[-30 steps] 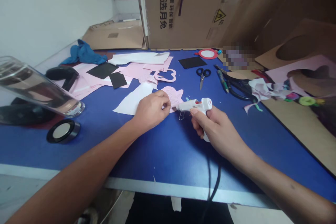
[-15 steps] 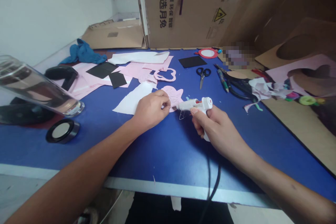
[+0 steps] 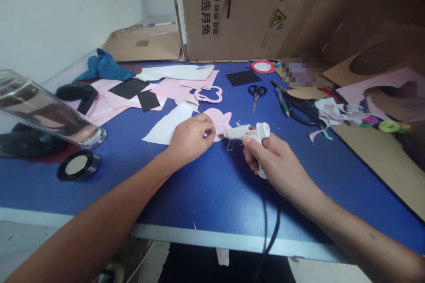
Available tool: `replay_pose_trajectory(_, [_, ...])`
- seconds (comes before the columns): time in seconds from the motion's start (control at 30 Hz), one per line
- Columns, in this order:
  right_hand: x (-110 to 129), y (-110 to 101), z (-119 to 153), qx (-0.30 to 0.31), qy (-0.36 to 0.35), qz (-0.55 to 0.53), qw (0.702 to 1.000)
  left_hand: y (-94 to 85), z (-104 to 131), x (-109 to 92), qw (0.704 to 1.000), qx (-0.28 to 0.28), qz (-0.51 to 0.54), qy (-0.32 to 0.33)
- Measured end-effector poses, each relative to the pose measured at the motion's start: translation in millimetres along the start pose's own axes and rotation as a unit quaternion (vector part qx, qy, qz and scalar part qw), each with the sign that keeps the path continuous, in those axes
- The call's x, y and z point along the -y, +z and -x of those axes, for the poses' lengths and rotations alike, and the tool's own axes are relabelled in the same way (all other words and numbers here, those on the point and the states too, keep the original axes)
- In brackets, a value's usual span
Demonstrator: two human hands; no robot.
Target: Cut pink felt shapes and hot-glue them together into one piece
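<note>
Open blue tabletop in front, clear for passing between the forearms. Blocked on the left by a glass jar and tape roll; beyond, paper scraps, scissors, cardboard box.

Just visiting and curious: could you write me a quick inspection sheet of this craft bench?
Surface: blue table, white front edge.
Job's things: white glue gun; its nozzle at the pink cutout.
Clutter: scissors, pink and black paper pieces, blue cloth, tape roll, glass jar.
Hands: left hand pinches the cutout's edge; right hand grips the glue gun.
Cables: black cord drops over the table's front edge.
Surroundings: cardboard boxes, white wall.
</note>
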State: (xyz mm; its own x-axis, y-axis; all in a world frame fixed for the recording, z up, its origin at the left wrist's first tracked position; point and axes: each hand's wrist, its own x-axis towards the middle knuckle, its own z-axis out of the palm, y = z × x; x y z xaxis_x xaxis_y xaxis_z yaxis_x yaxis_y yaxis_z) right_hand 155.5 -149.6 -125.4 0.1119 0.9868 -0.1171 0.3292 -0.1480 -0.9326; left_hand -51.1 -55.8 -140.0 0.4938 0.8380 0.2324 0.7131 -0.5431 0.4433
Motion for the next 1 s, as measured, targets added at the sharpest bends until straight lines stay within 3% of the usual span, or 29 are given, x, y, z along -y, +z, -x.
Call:
replay_pose_trajectory(0.4, [-0.2, -7.5, 4.2, 0.016, 0.021, -0.019, 0.999, 1.5, 0.1, 2.5, 1.000, -0.004, 0.011, 0.004])
replay_pose_trajectory(0.7, [-7.1, -16.8, 3.2, -0.004, 0.083, -0.116, 0.990, 1.2, 0.9, 6.3, 1.000, -0.002, 0.021, 0.017])
replay_pose_trajectory(1.0, [-9.3, -17.3, 0.4, 0.001, 0.073, -0.125, 0.989, -1.6, 2.1, 17.3, 0.999, 0.022, 0.020, 0.027])
